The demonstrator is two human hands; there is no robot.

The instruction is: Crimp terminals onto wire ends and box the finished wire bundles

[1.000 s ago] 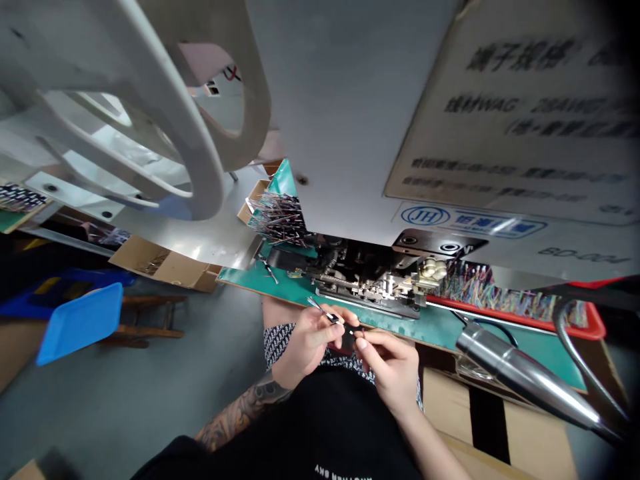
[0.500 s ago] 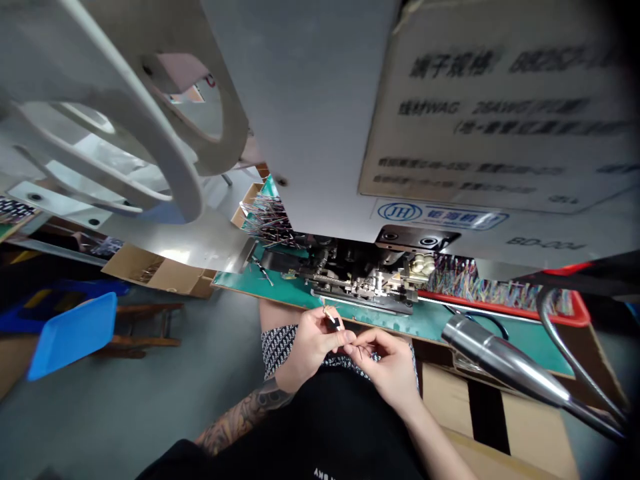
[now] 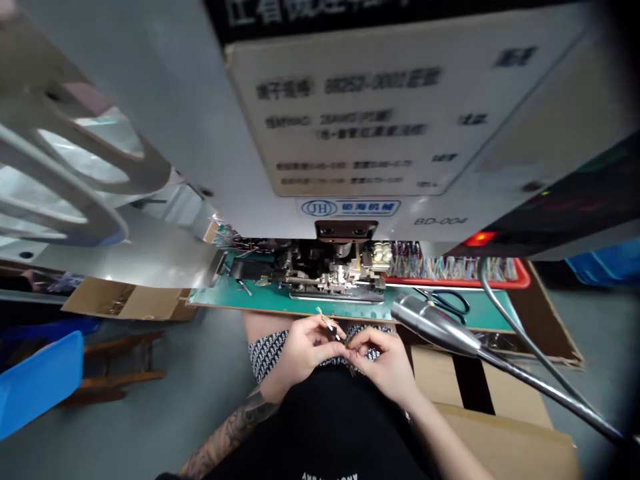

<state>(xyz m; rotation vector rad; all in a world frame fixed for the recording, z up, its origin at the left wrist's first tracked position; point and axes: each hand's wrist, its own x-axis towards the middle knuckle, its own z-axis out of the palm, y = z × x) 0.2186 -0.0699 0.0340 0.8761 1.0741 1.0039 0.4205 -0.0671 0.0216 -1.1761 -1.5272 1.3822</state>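
My left hand (image 3: 306,348) is closed on a small bundle of wires (image 3: 328,325), with black and white pieces and yellowish ends sticking up past the fingers. My right hand (image 3: 383,360) pinches thin wire strands at the same spot, its fingertips meeting those of the left. Both hands are held over my lap, just short of the green work surface (image 3: 270,303). Beyond them stands a crimping machine, its metal die area (image 3: 340,277) lying a little past my fingers. What the fingertips do to the strands is too small to make out.
A red tray (image 3: 520,277) of many coloured wires stands right of the die area. Dark-handled scissors (image 3: 453,303) lie on the green surface. A metal gooseneck lamp (image 3: 440,327) reaches in from the right. Cardboard boxes (image 3: 125,299) and a blue stool top (image 3: 43,380) are at left.
My view has swung to the right, so the machine's label and die area sit further left. Both hands stay together over the lap, with the fingers still on the wires.
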